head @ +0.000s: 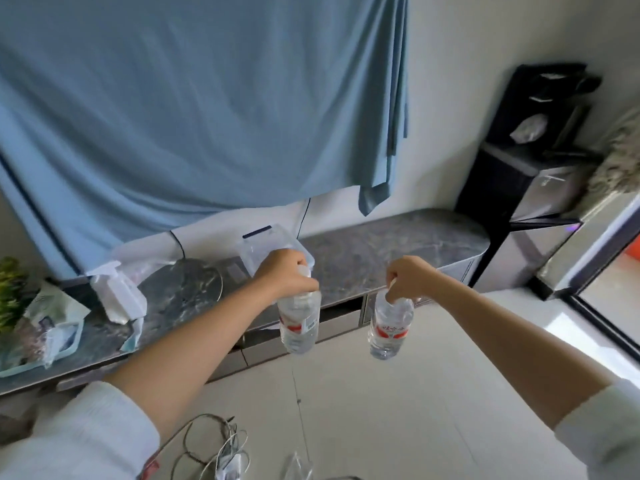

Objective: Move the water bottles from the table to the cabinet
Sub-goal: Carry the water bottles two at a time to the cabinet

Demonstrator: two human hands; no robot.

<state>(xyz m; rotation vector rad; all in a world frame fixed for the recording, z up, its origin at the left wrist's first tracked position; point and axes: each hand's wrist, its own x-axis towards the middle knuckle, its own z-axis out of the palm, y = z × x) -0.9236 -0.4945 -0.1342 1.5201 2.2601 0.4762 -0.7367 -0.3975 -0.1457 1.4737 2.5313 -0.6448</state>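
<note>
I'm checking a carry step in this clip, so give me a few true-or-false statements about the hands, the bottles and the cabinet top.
1. Each hand holds one bottle. True: left hand holds the left bottle, right hand the right bottle.
2. The bottles are gripped around the label. False: both are gripped at the cap end and hang down.
3. Both bottles stand on the cabinet. False: they hang in the air before it.
4. A blue cloth hangs above the cabinet. True.

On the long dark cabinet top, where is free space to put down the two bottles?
The cabinet top is bare on its right part, between the clear plastic box and the black dispenser. The left part is crowded: spray bottle, packets, plant. The round slab looks mostly bare.
</note>
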